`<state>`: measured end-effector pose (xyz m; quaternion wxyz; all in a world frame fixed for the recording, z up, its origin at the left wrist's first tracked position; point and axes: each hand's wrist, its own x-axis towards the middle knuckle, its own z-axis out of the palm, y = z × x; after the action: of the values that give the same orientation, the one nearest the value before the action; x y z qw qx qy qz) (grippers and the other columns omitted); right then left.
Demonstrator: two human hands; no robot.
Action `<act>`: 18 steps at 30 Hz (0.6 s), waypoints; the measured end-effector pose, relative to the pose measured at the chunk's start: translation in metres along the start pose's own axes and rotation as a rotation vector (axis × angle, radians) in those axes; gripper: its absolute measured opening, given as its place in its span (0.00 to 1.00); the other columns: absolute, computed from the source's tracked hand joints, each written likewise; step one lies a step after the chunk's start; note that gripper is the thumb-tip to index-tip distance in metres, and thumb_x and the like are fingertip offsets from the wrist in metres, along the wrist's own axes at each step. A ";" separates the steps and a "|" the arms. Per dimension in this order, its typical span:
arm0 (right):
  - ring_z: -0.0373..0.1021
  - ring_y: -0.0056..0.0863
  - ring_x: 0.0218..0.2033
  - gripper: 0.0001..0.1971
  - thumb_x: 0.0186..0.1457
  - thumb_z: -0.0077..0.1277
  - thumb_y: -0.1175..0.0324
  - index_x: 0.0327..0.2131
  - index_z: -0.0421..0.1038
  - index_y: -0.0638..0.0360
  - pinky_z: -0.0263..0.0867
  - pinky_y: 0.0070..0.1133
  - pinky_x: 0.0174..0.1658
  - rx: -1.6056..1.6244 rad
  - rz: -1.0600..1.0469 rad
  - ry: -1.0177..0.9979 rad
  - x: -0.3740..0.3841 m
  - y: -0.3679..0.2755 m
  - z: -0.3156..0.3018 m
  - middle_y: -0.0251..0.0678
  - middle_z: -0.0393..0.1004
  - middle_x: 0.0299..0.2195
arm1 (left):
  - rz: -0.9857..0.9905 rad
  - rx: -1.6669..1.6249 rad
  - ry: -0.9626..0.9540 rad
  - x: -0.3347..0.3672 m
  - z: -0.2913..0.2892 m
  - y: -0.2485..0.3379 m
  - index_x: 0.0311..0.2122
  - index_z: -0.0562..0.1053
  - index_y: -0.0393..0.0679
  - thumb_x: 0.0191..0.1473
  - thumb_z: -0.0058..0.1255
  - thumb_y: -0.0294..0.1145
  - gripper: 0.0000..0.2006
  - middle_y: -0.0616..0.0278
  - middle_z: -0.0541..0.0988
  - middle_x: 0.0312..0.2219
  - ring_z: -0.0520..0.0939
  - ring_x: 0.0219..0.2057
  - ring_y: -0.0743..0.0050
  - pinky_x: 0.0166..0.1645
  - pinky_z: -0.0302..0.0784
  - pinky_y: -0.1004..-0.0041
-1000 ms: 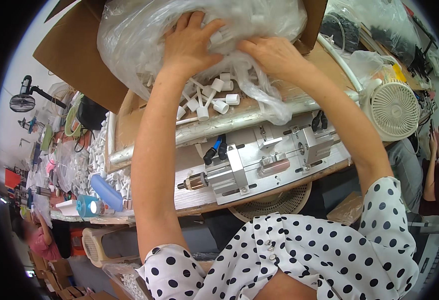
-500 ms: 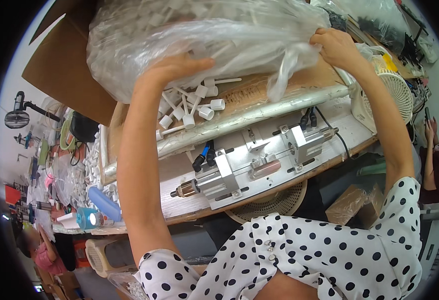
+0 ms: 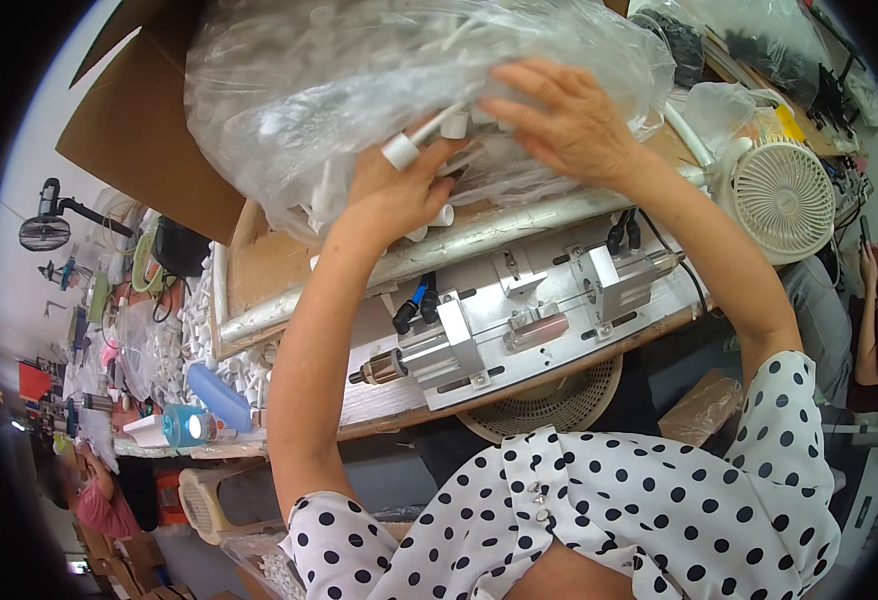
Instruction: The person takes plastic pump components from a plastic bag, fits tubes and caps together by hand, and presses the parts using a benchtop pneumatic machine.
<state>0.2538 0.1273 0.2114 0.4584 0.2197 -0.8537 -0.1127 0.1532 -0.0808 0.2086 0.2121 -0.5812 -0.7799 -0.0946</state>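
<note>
A large clear plastic bag point(image 3: 289, 95) full of white parts leans over the far side of the table. At its mouth lie white plastic scoops point(image 3: 399, 152), each a small cup on a thin handle. My left hand point(image 3: 394, 195) reaches in among them, fingers and thumb curled round some of the scoops; the plastic and other scoops partly hide what it holds. Just right of it, my right hand point(image 3: 574, 125) is against the bag's edge, fingers apart and slightly blurred.
Nearer me stands a metal clamping fixture point(image 3: 524, 335) with black air fittings. A foil-covered bar point(image 3: 439, 243) runs behind it. A cream fan point(image 3: 779, 195) stands right, a cardboard flap point(image 3: 149, 140) left, and a woven basket point(image 3: 549, 400) below the table edge. Other people are at both sides.
My right hand has come left from the bag's right edge to its middle. My left hand has moved right and closed on scoops. The bag's edge has shifted over the loose scoops.
</note>
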 end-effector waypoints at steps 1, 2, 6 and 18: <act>0.57 0.29 0.50 0.22 0.38 0.54 0.67 0.42 0.66 0.44 0.54 0.26 0.48 -0.046 0.015 0.048 0.000 0.007 -0.001 0.30 0.62 0.47 | 0.000 -0.061 -0.008 0.001 -0.002 0.005 0.43 0.69 0.54 0.39 0.54 0.33 0.21 0.59 0.63 0.50 0.67 0.49 0.60 0.45 0.65 0.60; 0.57 0.29 0.50 0.22 0.38 0.54 0.67 0.42 0.66 0.44 0.54 0.26 0.48 -0.043 0.015 0.048 0.004 0.015 -0.002 0.30 0.62 0.47 | -0.002 -0.060 -0.009 -0.001 -0.005 0.008 0.43 0.69 0.54 0.39 0.54 0.33 0.21 0.59 0.63 0.50 0.67 0.49 0.60 0.45 0.65 0.60; 0.56 0.30 0.51 0.22 0.41 0.53 0.67 0.44 0.66 0.42 0.53 0.27 0.49 -0.040 0.159 0.029 0.009 0.040 -0.001 0.31 0.62 0.48 | -0.054 -0.098 -0.076 -0.002 -0.009 0.014 0.40 0.71 0.52 0.39 0.53 0.29 0.17 0.54 0.64 0.48 0.70 0.43 0.56 0.47 0.61 0.61; 0.57 0.37 0.49 0.16 0.39 0.49 0.72 0.38 0.69 0.51 0.52 0.31 0.50 0.007 0.175 0.159 0.011 0.006 -0.007 0.37 0.64 0.45 | 0.012 -0.079 0.080 0.004 0.001 0.000 0.40 0.67 0.54 0.38 0.54 0.33 0.19 0.64 0.73 0.36 0.72 0.38 0.63 0.44 0.58 0.60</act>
<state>0.2524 0.1267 0.2257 0.5319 0.1540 -0.8311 -0.0516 0.1522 -0.0771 0.2094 0.2205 -0.5894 -0.7631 -0.1473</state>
